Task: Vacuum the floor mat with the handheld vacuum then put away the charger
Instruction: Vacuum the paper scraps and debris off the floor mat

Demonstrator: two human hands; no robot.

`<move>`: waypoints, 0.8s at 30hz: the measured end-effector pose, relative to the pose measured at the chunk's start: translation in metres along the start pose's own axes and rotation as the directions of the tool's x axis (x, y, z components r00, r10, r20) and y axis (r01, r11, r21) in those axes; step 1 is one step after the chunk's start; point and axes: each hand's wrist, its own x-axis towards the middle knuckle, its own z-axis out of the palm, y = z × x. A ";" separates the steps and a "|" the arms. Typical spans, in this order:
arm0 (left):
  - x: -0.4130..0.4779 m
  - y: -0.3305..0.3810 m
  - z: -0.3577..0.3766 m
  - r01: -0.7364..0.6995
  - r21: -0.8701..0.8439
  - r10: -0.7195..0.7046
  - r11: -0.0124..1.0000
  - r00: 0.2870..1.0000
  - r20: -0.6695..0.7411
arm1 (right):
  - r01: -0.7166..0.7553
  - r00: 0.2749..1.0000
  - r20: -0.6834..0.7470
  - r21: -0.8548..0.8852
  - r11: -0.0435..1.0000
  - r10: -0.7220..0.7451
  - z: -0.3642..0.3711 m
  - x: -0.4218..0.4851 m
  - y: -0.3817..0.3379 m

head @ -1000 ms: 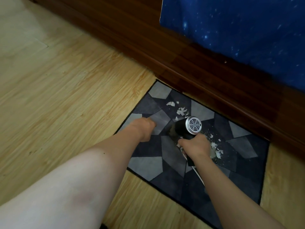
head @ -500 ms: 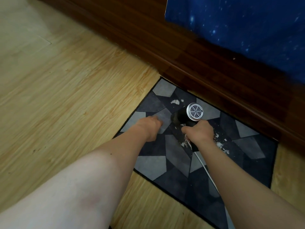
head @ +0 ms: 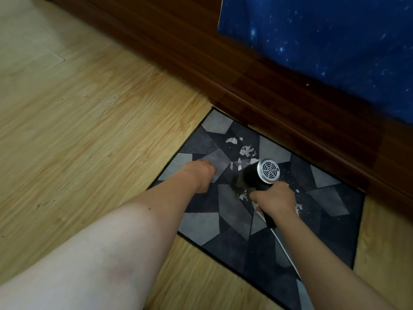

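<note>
A dark floor mat (head: 330, 198) with grey geometric patches lies on the wood floor beside a bed frame. My right hand (head: 276, 199) grips the handle of the black handheld vacuum (head: 267, 172), whose round silver grille faces up at me. Its nozzle end points left and down onto the mat and is blurred. White paper scraps (head: 245, 151) lie just beyond the vacuum, and a few more scraps (head: 298, 206) sit by my right hand. My left hand (head: 199, 173) presses on the mat's left part. A white cord (head: 283, 245) trails from the handle toward me.
A dark brown wooden bed frame (head: 268, 90) runs diagonally along the mat's far edge, with a blue starry sheet (head: 324, 41) hanging over it. Light wood flooring (head: 89, 130) spreads to the left and around the mat.
The vacuum went forward over the far scraps and has come back toward me, so those scraps show again. My left hand has stayed on the mat.
</note>
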 end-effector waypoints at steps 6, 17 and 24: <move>0.000 0.006 -0.001 -0.008 -0.051 0.007 0.999 1.000 -0.021 | 0.009 1.000 -0.007 0.015 1.000 -0.009 0.000 -0.004 0.011; 0.010 0.009 -0.002 -0.034 -0.114 0.022 0.993 0.994 -0.111 | 0.005 1.000 -0.023 0.069 0.998 -0.003 0.003 0.024 -0.015; 0.015 0.007 0.003 -0.027 -0.123 0.013 0.992 0.993 -0.113 | -0.181 0.983 0.052 0.406 0.896 0.175 0.009 0.027 -0.013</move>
